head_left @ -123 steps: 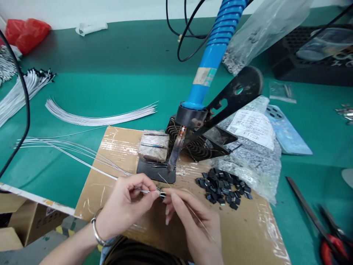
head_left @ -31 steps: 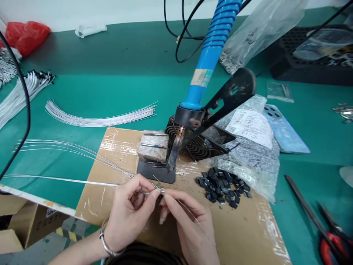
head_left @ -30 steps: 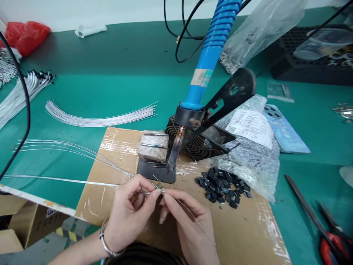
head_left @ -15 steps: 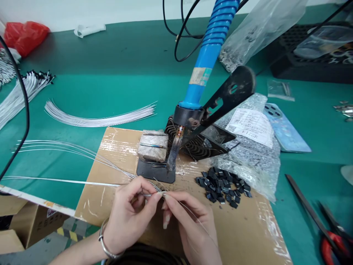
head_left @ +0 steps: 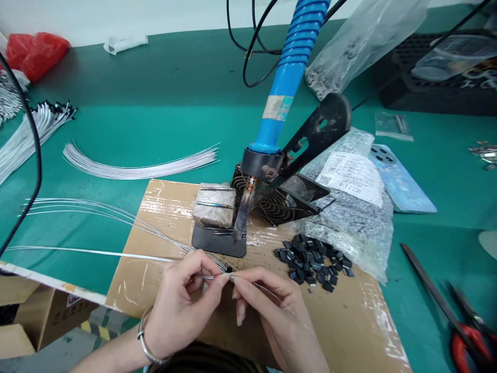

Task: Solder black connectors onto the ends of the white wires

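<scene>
My left hand (head_left: pixel 181 299) pinches the end of a thin white wire (head_left: pixel 89 253) that runs off to the left over the cardboard box (head_left: pixel 349 331). My right hand (head_left: pixel 272 311) pinches at the same wire tip, fingertip to fingertip with the left, and a fine solder strand trails back over it. A small dark piece shows at the pinch. A blue-handled soldering iron (head_left: pixel 279 103) rests tip down in its black stand (head_left: pixel 219 241) just beyond the hands. A heap of small black parts (head_left: pixel 312 259) lies right of the hands.
A bundle of white wires (head_left: pixel 140 165) lies on the green table, with more wires (head_left: pixel 27 134) at far left. A clear bag of parts (head_left: pixel 349 207) sits right of the stand. Red-handled scissors (head_left: pixel 466 326) lie at the right edge. A red bag (head_left: pixel 33 49) is far left.
Earlier the hands held a wire with a black piece at its tip; now a different wire lies lower across the box edge. In the last second the hands barely shifted.
</scene>
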Available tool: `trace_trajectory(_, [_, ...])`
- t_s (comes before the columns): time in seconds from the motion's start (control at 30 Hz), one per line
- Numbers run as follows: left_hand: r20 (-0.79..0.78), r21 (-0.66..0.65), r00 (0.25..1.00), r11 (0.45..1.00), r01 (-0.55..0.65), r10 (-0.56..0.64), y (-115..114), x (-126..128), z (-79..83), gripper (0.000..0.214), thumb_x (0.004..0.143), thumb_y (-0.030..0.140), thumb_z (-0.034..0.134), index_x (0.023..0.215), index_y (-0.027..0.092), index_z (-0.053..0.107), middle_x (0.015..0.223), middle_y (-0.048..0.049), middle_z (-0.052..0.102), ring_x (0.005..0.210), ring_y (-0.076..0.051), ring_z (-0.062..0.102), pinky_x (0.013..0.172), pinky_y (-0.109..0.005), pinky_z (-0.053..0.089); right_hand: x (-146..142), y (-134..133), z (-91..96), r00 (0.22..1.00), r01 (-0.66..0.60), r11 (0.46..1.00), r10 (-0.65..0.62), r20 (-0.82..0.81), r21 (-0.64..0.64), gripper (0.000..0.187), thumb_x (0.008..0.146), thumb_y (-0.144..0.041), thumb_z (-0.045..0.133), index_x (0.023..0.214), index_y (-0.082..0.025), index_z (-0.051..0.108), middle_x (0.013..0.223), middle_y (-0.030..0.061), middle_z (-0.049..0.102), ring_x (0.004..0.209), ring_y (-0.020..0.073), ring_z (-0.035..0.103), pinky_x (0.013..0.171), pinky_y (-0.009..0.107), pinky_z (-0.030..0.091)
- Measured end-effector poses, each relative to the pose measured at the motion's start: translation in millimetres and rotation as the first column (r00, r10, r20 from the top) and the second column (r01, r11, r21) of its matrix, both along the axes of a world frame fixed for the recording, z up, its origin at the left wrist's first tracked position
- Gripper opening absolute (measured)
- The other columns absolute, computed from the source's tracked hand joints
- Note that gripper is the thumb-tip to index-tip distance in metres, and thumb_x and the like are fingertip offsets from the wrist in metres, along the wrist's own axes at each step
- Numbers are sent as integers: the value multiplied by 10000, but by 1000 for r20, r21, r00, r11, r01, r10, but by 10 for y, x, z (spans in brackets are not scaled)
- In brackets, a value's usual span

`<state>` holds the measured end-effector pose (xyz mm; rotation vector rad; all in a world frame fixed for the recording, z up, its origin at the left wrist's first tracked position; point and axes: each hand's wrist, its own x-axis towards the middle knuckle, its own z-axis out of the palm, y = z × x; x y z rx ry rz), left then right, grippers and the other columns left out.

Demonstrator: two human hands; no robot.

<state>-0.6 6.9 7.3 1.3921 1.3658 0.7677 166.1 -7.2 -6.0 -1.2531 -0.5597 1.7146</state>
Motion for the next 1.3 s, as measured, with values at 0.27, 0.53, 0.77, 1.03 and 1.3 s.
trace_trajectory(0.27, [14, -4, 999, 999, -47, 47, 30, 45, 22, 213, 972, 280, 623, 780, 187, 626, 603, 29, 558, 503, -106, 368, 472, -235, 290, -75, -31, 16, 990, 89, 995, -94, -102, -51, 326, 708, -513, 977, 818, -216, 899, 647, 10, 713, 515, 99, 571, 540, 235, 495])
trace_trajectory(0.53, [-4, 35, 999, 998, -52, 52, -34, 23, 1, 190, 984, 250, 635, 805, 187, 638, 600, 43, 542, 499, -99, 356, 464, -224, 283, -52, -57, -105, 990, 35, 998, -28, -138, 47, 260, 843, -470, 901, 810, -212, 881, 677, 15, 723, 511, 83, 592, 528, 201, 510])
trace_trajectory(0.77, [-55, 211, 996, 975, -62, 75, -46, 64, -31, 168, 967, 164, 653, 801, 187, 663, 610, 60, 535, 474, -78, 349, 434, -198, 274, -83, -63, -145, 981, 86, 996, -78, -180, 38, 255, 837, -455, 908, 798, -206, 872, 651, -5, 690, 504, 71, 591, 501, 170, 502])
trace_trajectory(1.03, [-51, 222, 993, 971, -95, 108, -68, 102, -63, 170, 984, 160, 642, 817, 192, 654, 574, 52, 603, 458, -81, 350, 428, -193, 269, -260, -91, -12, 952, 230, 970, -241, -187, -79, 314, 742, -492, 967, 751, -195, 862, 613, -17, 687, 519, 58, 570, 547, 152, 502])
trace_trajectory(1.3, [18, 73, 990, 987, -140, 139, 27, 72, -10, 208, 960, 260, 653, 770, 177, 658, 573, 49, 535, 481, -92, 356, 454, -201, 287, 113, -161, -250, 952, 96, 948, -177, 251, 303, 218, 978, -467, 749, 1046, -308, 881, 872, 32, 834, 693, 170, 770, 676, 254, 640])
